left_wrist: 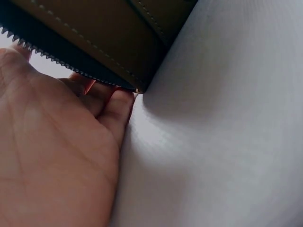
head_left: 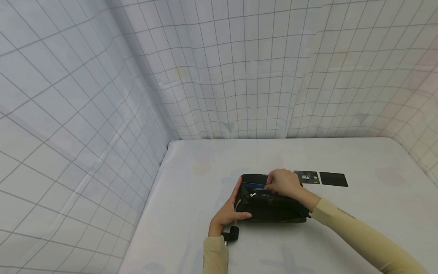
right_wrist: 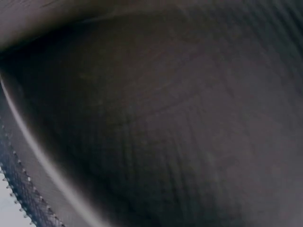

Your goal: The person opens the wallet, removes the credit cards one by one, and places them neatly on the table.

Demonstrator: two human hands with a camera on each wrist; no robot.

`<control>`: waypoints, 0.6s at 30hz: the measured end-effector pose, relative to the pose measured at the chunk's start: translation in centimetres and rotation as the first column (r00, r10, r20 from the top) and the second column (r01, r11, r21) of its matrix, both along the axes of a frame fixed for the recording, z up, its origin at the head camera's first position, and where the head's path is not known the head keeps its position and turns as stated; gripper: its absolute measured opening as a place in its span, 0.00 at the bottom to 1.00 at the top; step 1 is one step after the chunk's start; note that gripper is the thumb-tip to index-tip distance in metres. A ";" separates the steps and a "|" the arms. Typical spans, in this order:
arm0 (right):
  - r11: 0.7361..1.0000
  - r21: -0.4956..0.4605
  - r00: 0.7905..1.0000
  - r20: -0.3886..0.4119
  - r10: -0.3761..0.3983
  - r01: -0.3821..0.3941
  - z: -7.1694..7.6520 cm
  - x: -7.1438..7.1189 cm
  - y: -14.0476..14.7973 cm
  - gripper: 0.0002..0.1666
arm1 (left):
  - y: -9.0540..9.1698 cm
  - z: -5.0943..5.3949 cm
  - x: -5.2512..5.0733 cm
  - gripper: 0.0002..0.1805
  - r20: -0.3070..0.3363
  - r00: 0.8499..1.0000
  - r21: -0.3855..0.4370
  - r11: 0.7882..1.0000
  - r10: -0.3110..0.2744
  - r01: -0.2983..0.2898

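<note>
Right hand (head_left: pixel 283 182) has its fingers bent down into the open black wallet (head_left: pixel 273 213), right at the end of a blue card (head_left: pixel 252 185) tucked in there, can't tell if they're actually pinching it, while the left hand (head_left: pixel 225 213) grips the wallet's left end with thumb and fingers spread. Wallet's sitting mid-table, a Vip card (head_left: pixel 307 177) and plain black card (head_left: pixel 334 179) just past it, with loads of white table (head_left: pixel 184 190) either side.
</note>
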State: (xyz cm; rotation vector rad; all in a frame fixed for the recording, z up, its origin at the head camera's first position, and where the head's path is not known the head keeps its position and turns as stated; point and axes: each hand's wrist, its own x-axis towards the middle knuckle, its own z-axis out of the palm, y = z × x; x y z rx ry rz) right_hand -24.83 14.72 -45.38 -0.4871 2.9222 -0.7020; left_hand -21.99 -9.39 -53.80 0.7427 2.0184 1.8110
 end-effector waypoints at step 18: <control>0.988 -0.088 0.991 -0.049 0.124 -0.128 -0.9 -0.6 1.1 0.15 | 0.0 2.2 0.9 0.65 0.008 1.000 -0.015 1.000 -0.019 0.019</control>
